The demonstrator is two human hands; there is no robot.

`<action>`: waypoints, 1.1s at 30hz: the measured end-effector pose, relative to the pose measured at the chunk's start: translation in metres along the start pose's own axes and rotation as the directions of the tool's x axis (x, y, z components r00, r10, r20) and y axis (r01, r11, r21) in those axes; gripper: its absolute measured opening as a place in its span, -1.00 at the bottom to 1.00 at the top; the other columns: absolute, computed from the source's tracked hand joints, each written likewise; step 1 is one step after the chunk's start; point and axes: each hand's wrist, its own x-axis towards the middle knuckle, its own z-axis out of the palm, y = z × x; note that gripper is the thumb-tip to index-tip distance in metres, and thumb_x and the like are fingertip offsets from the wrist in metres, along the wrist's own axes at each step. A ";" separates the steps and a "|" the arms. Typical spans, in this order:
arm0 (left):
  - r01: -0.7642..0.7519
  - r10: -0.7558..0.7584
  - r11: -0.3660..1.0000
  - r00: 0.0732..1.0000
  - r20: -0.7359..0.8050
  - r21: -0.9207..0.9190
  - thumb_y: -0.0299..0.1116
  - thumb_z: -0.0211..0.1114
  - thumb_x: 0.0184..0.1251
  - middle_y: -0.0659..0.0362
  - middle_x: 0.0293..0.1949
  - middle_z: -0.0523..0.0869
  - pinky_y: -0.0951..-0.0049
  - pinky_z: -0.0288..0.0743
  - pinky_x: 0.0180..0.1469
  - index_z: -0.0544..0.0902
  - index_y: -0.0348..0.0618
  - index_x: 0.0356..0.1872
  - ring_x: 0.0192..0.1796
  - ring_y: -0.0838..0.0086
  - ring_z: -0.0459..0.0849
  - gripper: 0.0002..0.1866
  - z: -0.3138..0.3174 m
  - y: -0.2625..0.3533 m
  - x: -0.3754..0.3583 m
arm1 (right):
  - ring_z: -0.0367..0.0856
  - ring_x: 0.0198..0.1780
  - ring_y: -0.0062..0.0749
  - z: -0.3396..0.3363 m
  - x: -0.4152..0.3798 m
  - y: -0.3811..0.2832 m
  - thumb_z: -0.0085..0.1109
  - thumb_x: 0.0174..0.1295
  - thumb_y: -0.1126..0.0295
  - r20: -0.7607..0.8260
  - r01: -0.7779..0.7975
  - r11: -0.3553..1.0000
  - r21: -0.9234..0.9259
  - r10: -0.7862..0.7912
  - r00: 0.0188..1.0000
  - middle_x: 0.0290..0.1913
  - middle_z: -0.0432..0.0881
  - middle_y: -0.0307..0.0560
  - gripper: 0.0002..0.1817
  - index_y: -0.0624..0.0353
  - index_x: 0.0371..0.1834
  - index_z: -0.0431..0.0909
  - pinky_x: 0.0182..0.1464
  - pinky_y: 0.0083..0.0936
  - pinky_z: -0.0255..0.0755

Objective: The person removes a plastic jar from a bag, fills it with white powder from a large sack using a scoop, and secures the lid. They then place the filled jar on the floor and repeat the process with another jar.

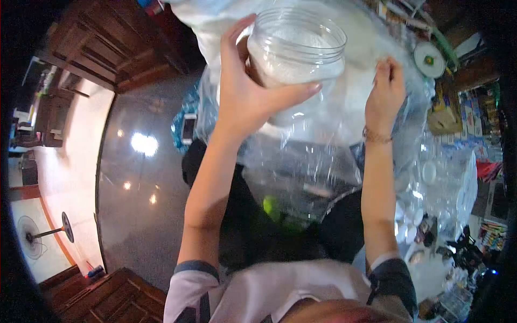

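My left hand (245,89) is wrapped round a clear, wide-mouthed plastic jar (299,51) from its left side, thumb across the front. The jar has a threaded rim with no lid on it, and white material shows inside. Off to the right, apart from the jar, my right hand (385,89) is closed with its fingers curled in. Whatever its fingers may hold is hidden. Beneath both hands spreads a large clear plastic bag (307,156) with a bulky white mass (353,116) in it.
A white phone (188,128) lies on blue material at the left. Several clear plastic jars in a bag (428,172) stand at the right, near a round white lid-like disc (429,60). A fan (67,227) and wooden furniture (102,37) are farther left.
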 end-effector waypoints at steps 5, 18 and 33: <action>-0.043 0.032 0.972 0.998 -0.052 -0.232 -0.36 0.57 -0.16 -0.05 0.04 0.59 0.29 0.53 0.15 0.19 -0.24 0.33 0.07 0.26 0.64 -0.03 0.005 0.051 0.048 | 0.32 -0.33 -0.71 0.003 0.004 0.016 0.12 0.44 0.36 0.032 -0.048 0.974 0.223 0.042 0.999 -0.28 0.52 -0.36 -0.80 0.25 -0.04 0.56 -0.28 -0.69 0.24; 0.164 -0.148 0.969 0.984 0.096 -0.186 -0.38 0.66 -0.20 0.02 0.04 0.60 0.33 0.51 0.17 0.32 -0.33 0.28 0.09 0.31 0.63 -0.06 0.014 0.030 0.044 | 0.30 -0.38 -0.75 -0.008 0.012 0.019 0.14 0.43 0.33 0.131 -0.170 0.929 0.329 0.133 0.982 -0.30 0.56 -0.35 -0.79 0.23 -0.03 0.58 -0.33 -0.73 0.20; 0.251 -0.255 0.889 0.966 -0.041 0.383 -0.34 0.61 -0.30 -0.16 0.14 0.46 0.18 0.44 0.24 0.14 -0.30 0.28 0.22 0.07 0.52 0.05 0.028 -0.070 -0.021 | 0.61 -0.22 -0.49 -0.015 0.000 -0.011 0.30 0.21 0.50 0.132 0.373 0.927 -0.043 -0.365 0.922 -0.25 0.70 -0.19 -0.90 0.19 -0.21 0.67 -0.15 -0.57 0.47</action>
